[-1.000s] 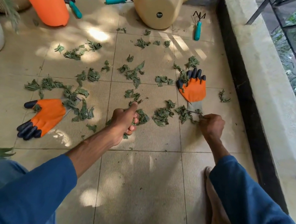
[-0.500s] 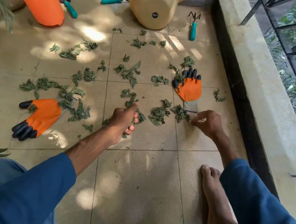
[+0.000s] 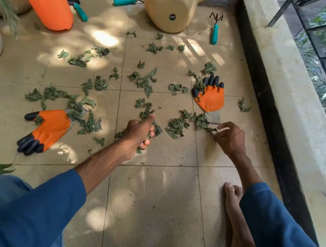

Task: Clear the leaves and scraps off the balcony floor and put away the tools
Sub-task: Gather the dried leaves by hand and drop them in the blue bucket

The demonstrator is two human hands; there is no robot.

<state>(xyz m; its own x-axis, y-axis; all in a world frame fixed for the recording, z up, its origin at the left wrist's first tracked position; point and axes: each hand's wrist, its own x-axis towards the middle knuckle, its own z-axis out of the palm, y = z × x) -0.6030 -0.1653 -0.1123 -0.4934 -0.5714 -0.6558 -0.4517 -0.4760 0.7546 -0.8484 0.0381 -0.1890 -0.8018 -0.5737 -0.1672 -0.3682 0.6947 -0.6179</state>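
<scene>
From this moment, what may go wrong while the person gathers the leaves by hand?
Many leaves remain, yet the left hand already grips a full bunch; some may spill.
The right hand pinches leaves beside the cuff of the far glove and may drag it.
Leaves lie on the near glove; lifting it would scatter them.

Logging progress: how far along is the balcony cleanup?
Early. Done: nothing clearly finished. In hand: left hand grips a fistful of leaves; right hand pinches a scrap. Left: most leaves lie across the tiles, and gloves, rake and trowel are not put away.
</scene>
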